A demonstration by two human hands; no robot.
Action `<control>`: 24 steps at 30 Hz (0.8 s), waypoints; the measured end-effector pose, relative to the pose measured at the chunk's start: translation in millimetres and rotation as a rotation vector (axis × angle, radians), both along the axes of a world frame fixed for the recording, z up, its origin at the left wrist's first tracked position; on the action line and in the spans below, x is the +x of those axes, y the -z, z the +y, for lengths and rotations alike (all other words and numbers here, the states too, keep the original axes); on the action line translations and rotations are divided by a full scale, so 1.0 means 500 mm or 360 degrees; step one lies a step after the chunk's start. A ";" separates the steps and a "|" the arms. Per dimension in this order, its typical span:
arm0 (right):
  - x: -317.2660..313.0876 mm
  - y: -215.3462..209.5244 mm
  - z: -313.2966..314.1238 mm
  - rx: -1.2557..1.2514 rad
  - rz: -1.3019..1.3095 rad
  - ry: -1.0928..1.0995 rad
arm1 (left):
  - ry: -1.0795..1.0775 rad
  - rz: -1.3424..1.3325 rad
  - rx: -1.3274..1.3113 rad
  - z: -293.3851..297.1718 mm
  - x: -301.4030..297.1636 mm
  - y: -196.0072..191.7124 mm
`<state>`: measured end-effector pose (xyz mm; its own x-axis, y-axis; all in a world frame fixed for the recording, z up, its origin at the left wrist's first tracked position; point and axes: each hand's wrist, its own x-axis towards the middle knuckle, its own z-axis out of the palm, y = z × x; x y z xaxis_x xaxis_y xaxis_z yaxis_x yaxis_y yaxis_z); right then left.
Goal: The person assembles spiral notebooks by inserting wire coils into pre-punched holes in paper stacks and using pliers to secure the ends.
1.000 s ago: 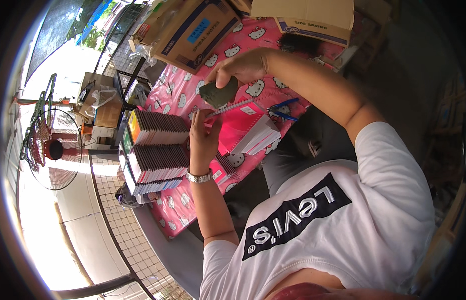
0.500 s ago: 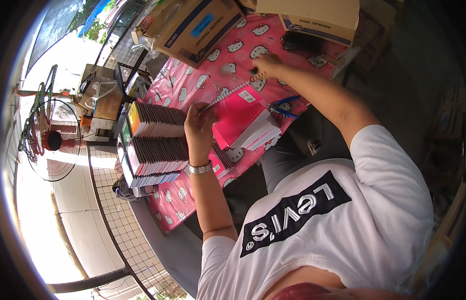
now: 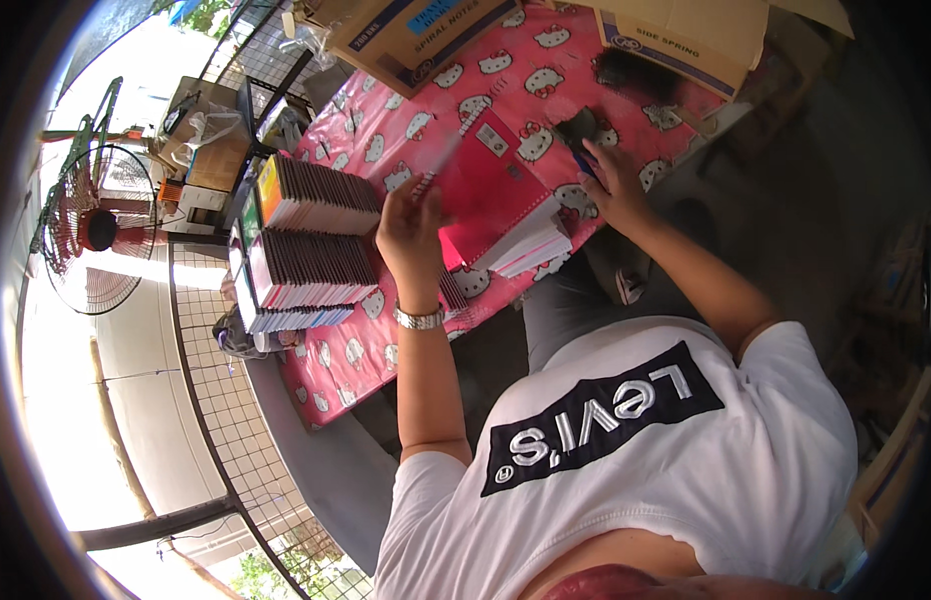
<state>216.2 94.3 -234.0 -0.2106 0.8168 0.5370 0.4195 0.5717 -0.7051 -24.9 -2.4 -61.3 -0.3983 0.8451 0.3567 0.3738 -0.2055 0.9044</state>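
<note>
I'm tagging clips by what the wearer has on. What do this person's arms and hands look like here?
Both forearms are bare. The left hand has a silver metal wristwatch on a link band at the wrist. The right hand shows no watch, ring or glove that I can make out. The short sleeves of a white T-shirt with a black printed chest panel cover the upper arms.

The left hand [image 3: 411,228] shows only its back, so its fingers and grip stay hidden; a blurred thin strip [image 3: 441,160] streaks off at one o'clock. The right hand [image 3: 614,185] covers part of a dark object [image 3: 578,128], too smeared to identify. Cardboard boxes [image 3: 676,40] at twelve o'clock are cut off by the rim.
</note>
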 end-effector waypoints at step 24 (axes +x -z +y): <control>-0.089 -0.372 -0.110 -0.1546 0.0584 -0.1644 | -0.0520 0.1065 0.0562 -0.037 0.013 0.011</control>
<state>171.8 39.4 -47.9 -0.8902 0.4549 0.0264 -0.1570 -0.2519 -0.9549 -18.6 -21.0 -66.6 -0.2136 0.5168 0.8291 0.9011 -0.2236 0.3715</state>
